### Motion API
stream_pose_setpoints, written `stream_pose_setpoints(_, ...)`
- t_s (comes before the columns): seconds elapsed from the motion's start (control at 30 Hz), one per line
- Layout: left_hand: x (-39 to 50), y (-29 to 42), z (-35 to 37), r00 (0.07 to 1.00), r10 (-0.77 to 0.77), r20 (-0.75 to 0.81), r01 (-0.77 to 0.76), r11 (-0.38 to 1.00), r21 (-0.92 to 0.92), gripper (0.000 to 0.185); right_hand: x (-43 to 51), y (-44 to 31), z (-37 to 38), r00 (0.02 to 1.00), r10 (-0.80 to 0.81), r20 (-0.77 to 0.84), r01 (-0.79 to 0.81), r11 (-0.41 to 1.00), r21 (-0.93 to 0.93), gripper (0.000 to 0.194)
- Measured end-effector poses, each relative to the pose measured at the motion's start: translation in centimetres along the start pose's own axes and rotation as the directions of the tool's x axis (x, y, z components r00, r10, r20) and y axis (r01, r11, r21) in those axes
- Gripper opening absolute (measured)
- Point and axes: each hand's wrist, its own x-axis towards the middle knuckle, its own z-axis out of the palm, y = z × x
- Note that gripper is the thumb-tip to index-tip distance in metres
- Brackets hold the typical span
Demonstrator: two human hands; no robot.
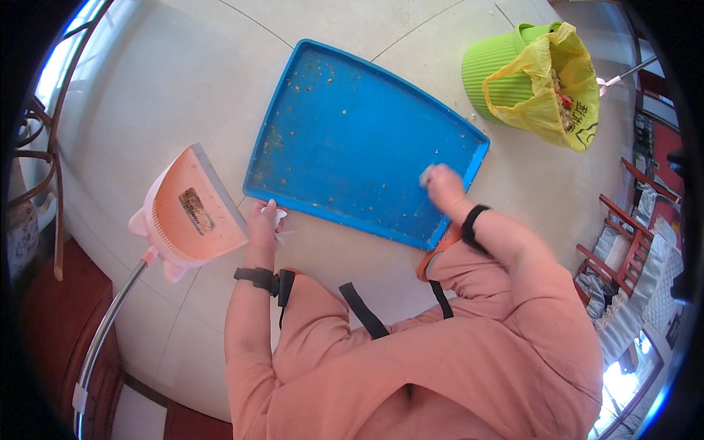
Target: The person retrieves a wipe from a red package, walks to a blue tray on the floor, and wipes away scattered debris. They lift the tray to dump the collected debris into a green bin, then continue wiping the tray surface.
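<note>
A blue plastic tray (352,148) with a raised rim lies on the tiled floor, with crumbs and brownish stains on it, mostly at its left side. My right hand (444,187), slightly blurred, holds a small crumpled whitish wad (427,175) over the tray's right part. At the tray's near left corner, my left hand (263,220) grips the rim and also has a white tissue-like piece (280,214) between its fingers.
A pink dustpan (181,209) with a metal handle lies left of the tray. At the upper right, a green ribbed bin (495,71) lined with a yellow bag (528,110) holds waste. Wooden furniture (632,258) stands at the far right.
</note>
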Motion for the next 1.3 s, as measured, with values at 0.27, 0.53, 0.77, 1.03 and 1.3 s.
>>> stream_pose_setpoints(0.27,0.0,-0.3,-0.2,1.0,0.008,0.003,-0.008,1.0,0.007,0.011,0.1,0.8,-1.5,0.988,0.121,-0.099,-0.121,0.993,0.009,0.008)
stream_pose_setpoints(0.53,0.1,0.0,0.1,1.0,-0.005,-0.016,0.005,1.0,-0.003,0.011,-2.3,1.9,-0.2,0.97,-0.118,0.211,0.128,0.991,-0.033,0.007)
stream_pose_setpoints(0.77,0.3,-0.4,-0.1,1.0,-0.003,0.0,0.003,1.0,-0.03,0.012,-0.1,5.2,-2.8,0.99,0.135,-0.028,-0.138,0.963,-0.233,0.007)
stream_pose_setpoints(1.03,0.1,-0.2,-0.1,1.0,0.022,-0.013,-0.022,0.999,-0.045,0.012,-3.3,-3.4,1.8,0.865,-0.369,0.338,0.392,0.92,0.002,0.008)
stream_pose_setpoints(1.3,-0.2,0.5,0.2,1.0,-0.023,0.019,0.024,0.999,-0.048,0.01,4.8,-13.3,0.3,0.86,-0.51,-0.015,0.509,0.855,0.104,0.008)
